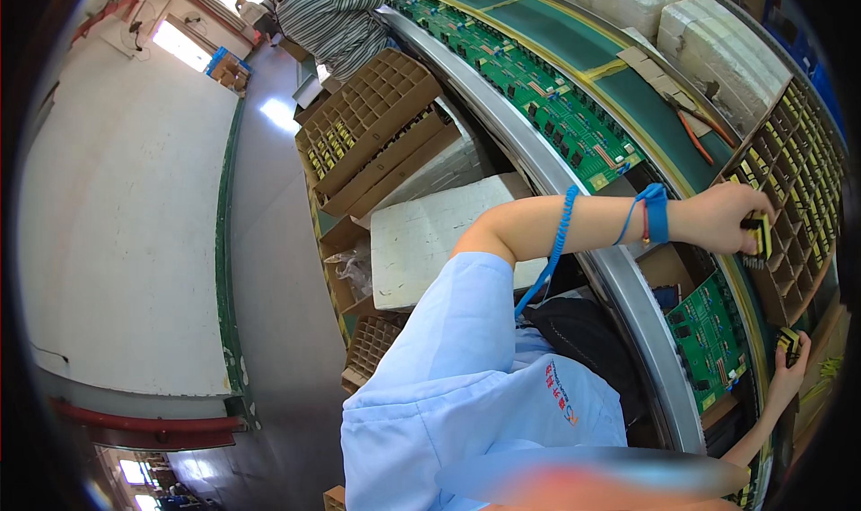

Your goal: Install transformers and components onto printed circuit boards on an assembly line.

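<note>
My left hand (723, 218), with a blue wrist strap (656, 213) on its wrist, pinches a yellow-and-black transformer (763, 238) with metal pins. That hand is at the near edge of a divided cardboard box (777, 278), whose cells hold many similar transformers. Lower down at the right, my right hand (789, 374) grips a second yellow-and-black transformer (788, 345) between its fingers. Between my body and the right hand lies a green circuit board (708, 340) on the line.
A row of populated circuit boards (538, 94) runs along the metal rail (502, 94). Red-handled pliers (696, 138) lie on the green belt near white foam blocks (717, 49). Partitioned cartons (377, 107) and a white foam lid (439, 233) stand at my left. Another person (332, 17) in stripes is farther up.
</note>
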Action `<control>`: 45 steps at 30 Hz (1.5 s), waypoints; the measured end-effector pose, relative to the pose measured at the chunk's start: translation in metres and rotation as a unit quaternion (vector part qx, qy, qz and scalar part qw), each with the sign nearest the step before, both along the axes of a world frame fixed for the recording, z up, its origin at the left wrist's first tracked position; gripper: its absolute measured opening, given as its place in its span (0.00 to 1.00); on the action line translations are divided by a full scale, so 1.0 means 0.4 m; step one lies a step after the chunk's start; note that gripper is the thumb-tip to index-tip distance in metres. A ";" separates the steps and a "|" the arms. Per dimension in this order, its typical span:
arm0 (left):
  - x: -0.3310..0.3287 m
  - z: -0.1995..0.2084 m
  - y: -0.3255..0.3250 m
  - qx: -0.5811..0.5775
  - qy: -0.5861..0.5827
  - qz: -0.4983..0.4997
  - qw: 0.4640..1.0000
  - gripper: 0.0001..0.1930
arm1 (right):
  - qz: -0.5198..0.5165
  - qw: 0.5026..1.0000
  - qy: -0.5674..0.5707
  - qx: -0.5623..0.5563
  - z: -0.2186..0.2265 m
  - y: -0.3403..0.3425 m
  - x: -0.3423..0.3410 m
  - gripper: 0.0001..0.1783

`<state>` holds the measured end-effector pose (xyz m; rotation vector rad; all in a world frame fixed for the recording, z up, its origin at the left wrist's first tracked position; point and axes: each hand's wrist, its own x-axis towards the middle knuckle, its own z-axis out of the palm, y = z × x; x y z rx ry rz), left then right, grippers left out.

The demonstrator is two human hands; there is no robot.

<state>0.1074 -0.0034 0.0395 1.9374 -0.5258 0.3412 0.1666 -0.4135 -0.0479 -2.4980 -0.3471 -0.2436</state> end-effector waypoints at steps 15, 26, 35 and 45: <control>-0.098 -0.043 0.008 0.009 0.138 -0.063 0.988 0.22 | 0.082 0.986 -0.012 0.144 0.029 -0.060 -0.051 0.23; -0.111 -0.086 -0.017 -0.080 0.282 -0.111 0.950 0.23 | 0.029 0.962 0.022 0.272 0.113 0.094 -0.169 0.21; -0.115 -0.105 -0.075 -0.060 0.331 -0.130 0.933 0.24 | 0.036 0.963 0.047 0.264 0.153 0.108 -0.225 0.21; -0.105 -0.117 -0.088 -0.004 0.296 -0.133 0.946 0.23 | 0.033 0.970 0.060 0.234 0.193 0.142 -0.243 0.18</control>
